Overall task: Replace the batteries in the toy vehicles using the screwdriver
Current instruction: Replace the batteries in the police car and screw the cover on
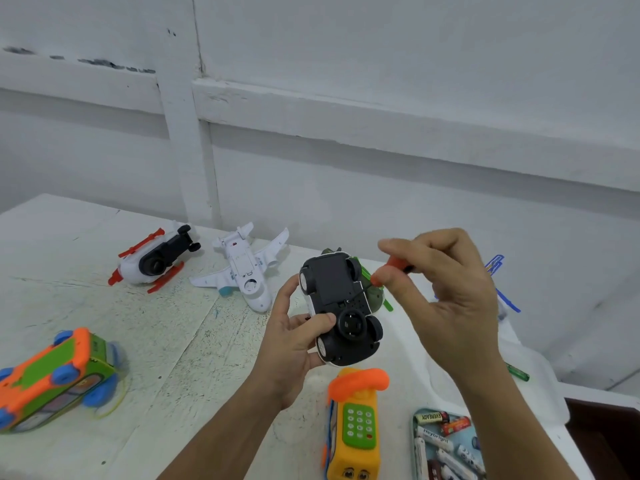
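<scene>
Where a tray [465,436] of loose batteries [446,455] sits at the near right of the counter [173,341], an EVEREADY cell [431,417] and a Heybright cell [435,438] can be read. Bare surface lies open left of centre, between the toy bus [52,379] and the hands, while the counter's right edge runs close by the tray. On the left hand [294,341] the fingers wrap the upturned toy car [337,299], held above the counter, thumb on its underside. On the right hand [450,299] thumb and forefinger pinch the red-handled screwdriver [394,265], its thin shaft slanting to the car's underside.
</scene>
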{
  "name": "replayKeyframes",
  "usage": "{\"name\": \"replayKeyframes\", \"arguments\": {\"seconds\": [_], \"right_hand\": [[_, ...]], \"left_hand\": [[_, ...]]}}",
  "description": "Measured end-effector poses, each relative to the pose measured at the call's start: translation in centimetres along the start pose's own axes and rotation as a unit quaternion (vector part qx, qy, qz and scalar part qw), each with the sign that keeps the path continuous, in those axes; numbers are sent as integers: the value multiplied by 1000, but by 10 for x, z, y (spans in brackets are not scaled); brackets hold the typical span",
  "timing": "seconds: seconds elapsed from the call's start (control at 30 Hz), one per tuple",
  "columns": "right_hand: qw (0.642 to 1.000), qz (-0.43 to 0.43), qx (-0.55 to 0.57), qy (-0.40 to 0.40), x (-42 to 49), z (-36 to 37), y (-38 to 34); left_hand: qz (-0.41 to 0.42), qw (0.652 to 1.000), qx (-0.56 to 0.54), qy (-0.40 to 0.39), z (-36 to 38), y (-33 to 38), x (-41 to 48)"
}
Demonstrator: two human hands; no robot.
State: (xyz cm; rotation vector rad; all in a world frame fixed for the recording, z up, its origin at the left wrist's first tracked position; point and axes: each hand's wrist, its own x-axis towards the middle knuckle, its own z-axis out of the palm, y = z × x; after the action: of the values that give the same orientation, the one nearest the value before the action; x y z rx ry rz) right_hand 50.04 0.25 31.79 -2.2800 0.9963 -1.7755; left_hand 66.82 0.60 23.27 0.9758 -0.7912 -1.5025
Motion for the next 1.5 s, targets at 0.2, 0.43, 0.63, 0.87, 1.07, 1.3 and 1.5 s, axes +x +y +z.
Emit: {"name": "replayKeyframes", "arguments": {"seconds": [0.2,0.43,0.63,0.87,1.07,1.3,1.5], "right_hand": [[999,-1,37,-32,-3,-7,2],[999,1,40,-15,-7,-8,7],[994,29,93,-56,-14,-15,5],[993,25,91,-66,-18,-13,6],[976,89,148,-131,-28,-1,1],[947,222,231,-38,-30,26,-5],[873,368,317,47,-36,70,-17]], "left_hand": [[-10,1000,-1,8,6,-4,-1],[-10,1000,9,9,13,-4,-6],[-18,999,16,21,18,-6,-15],[-13,999,14,42,14,-8,-25],[-19,997,-14,69,4,-10,-28],[-33,996,-18,75,-20,3,-28],[-36,997,0,63,-61,26,-28]]}}
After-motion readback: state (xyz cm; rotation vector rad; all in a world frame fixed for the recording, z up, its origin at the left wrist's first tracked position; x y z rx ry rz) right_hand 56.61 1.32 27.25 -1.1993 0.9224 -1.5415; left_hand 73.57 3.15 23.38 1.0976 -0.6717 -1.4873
